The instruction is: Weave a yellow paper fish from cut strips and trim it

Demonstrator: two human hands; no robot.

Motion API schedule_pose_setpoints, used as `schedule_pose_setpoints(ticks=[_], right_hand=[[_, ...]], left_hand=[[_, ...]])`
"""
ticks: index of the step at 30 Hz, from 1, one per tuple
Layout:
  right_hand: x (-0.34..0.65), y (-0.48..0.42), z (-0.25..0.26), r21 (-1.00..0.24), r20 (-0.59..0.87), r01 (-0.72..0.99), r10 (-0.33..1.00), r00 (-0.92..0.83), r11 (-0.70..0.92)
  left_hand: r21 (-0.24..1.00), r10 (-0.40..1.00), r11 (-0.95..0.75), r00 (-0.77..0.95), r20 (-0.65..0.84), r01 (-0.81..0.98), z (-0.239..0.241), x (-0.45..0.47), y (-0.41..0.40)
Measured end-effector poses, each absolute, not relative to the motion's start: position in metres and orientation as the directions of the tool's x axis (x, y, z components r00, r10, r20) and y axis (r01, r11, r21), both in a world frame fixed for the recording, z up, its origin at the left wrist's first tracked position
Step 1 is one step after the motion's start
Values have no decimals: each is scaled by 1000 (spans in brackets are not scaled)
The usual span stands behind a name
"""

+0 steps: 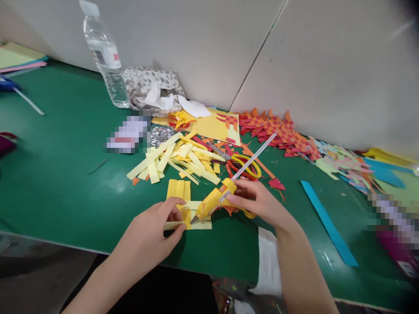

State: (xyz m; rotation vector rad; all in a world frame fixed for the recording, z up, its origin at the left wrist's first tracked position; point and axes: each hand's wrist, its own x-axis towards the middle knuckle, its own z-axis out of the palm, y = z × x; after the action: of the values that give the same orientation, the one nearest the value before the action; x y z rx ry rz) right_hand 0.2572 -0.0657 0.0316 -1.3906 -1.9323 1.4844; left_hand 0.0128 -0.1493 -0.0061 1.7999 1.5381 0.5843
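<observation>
My right hand (253, 201) is wrapped round a yellow glue gun (214, 199) with a clear glue stick (255, 156) poking out of its back. Its nozzle points down and left, at the woven yellow paper strips (179, 190) lying on the green table. With finger and thumb, my left hand (157, 226) pinches one pale yellow strip (173, 225) of this weave, close to the nozzle. Whether the nozzle touches the paper I cannot tell. Just behind lies a pile of loose yellow strips (183, 157), with scissors (244, 165) with yellow and red handles beside it.
A water bottle (108, 61) stands by the wall, near a patterned cloth (150, 83). Woven red and orange paper fish (275, 131) are heaped at the back right. A blue strip (329, 222) lies right of my arm, and white tissue (269, 261) hangs over the front edge.
</observation>
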Motion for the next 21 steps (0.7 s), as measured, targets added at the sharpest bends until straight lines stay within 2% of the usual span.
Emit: schedule_pose_setpoints(ticks=[21], right_hand=[[257,-66,34,-856,-283,517,832,-476,5]], left_hand=[[747,974,-53,200,-108,663,-8,13,-150]])
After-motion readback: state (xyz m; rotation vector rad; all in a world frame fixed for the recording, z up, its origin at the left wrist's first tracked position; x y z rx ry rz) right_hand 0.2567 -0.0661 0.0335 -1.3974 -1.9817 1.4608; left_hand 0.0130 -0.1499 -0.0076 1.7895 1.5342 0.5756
